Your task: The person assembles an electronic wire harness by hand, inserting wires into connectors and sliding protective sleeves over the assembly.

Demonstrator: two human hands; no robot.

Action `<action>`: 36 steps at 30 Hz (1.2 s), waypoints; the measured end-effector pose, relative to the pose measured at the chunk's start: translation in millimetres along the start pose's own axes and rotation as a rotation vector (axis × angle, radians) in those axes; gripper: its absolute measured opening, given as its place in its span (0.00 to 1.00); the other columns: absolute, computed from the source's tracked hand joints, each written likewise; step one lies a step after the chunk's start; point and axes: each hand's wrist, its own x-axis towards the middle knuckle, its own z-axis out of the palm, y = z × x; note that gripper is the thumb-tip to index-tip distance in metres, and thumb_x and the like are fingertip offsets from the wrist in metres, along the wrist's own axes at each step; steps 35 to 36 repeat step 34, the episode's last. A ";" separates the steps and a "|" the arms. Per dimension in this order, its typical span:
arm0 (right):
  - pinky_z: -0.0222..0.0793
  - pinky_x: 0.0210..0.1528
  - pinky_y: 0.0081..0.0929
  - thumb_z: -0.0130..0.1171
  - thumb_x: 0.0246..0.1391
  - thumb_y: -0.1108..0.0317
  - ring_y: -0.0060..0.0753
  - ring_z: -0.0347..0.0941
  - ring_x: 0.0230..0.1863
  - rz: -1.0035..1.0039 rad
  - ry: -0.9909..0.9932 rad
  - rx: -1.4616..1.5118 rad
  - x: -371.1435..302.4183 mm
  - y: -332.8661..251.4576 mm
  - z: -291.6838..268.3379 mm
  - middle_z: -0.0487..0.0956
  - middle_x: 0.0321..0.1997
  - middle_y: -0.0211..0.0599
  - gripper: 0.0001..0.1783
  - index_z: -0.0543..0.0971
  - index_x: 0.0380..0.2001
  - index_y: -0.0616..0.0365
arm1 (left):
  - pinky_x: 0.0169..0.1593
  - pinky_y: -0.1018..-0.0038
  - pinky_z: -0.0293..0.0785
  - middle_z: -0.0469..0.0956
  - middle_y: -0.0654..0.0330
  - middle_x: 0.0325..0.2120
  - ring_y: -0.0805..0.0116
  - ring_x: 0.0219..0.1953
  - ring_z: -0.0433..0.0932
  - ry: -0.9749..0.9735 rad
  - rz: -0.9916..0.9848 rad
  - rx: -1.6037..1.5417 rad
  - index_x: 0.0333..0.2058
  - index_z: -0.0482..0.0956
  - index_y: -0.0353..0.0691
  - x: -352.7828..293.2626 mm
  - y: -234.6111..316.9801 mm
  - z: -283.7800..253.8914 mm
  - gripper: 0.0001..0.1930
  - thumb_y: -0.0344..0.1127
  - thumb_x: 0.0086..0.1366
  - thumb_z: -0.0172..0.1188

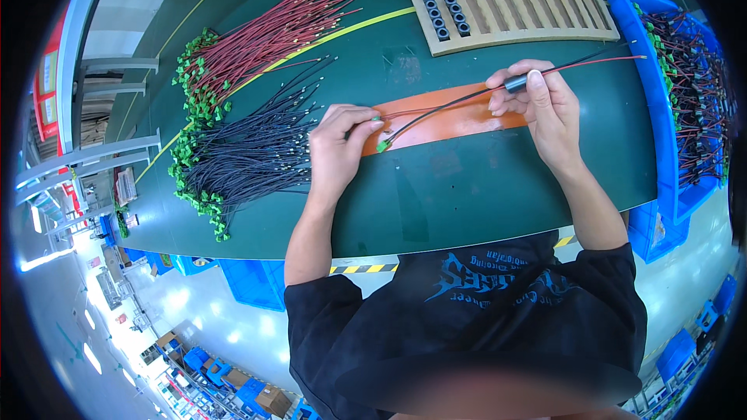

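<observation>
My left hand pinches a red wire close to its green connector end, with thumb and forefinger pressed together. A black wire runs alongside it and ends in a green connector that hangs free beside my left fingertips. Both wires pass through a short black ferrite core, which my right hand grips between thumb and fingers. Their bare-tipped ends stick out beyond the core toward the right. Beneath my hands lies an orange mat on the green tabletop.
At left lie a bundle of red wires and one of black wires, green connectors facing left. A slotted wooden tray at the back holds two rows of ferrite cores. On the right, a blue bin contains several wire assemblies.
</observation>
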 end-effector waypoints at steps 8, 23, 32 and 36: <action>0.82 0.45 0.31 0.41 0.75 0.62 0.32 0.81 0.40 -0.014 -0.020 -0.022 -2.0 3.2 -2.4 0.80 0.46 0.50 0.16 0.72 0.49 0.64 | 0.41 0.67 0.75 0.83 0.54 0.37 0.60 0.37 0.78 -0.044 0.159 0.115 0.41 0.79 0.35 -11.9 1.1 -10.7 0.17 0.26 0.52 0.73; 0.79 0.35 0.24 0.41 0.75 0.62 0.30 0.80 0.36 0.046 0.005 -0.033 -2.4 4.7 0.2 0.81 0.46 0.51 0.20 0.72 0.56 0.67 | 0.37 0.71 0.80 0.85 0.53 0.36 0.59 0.35 0.84 -0.001 0.297 0.154 0.38 0.83 0.33 -16.5 -7.9 -4.8 0.13 0.23 0.53 0.72; 0.78 0.32 0.22 0.41 0.75 0.64 0.29 0.79 0.33 0.011 0.004 -0.043 -1.8 4.3 -4.0 0.82 0.44 0.51 0.19 0.73 0.55 0.67 | 0.38 0.75 0.78 0.84 0.53 0.36 0.66 0.35 0.82 0.019 0.205 -0.019 0.41 0.83 0.32 -21.3 -8.9 1.2 0.14 0.18 0.55 0.70; 0.78 0.32 0.22 0.42 0.75 0.63 0.30 0.79 0.34 0.044 0.013 -0.001 -1.7 5.7 -3.7 0.82 0.44 0.51 0.19 0.73 0.56 0.66 | 0.39 0.75 0.79 0.84 0.53 0.36 0.65 0.34 0.82 0.006 0.122 -0.018 0.41 0.83 0.32 -25.0 -11.0 -1.8 0.10 0.17 0.60 0.64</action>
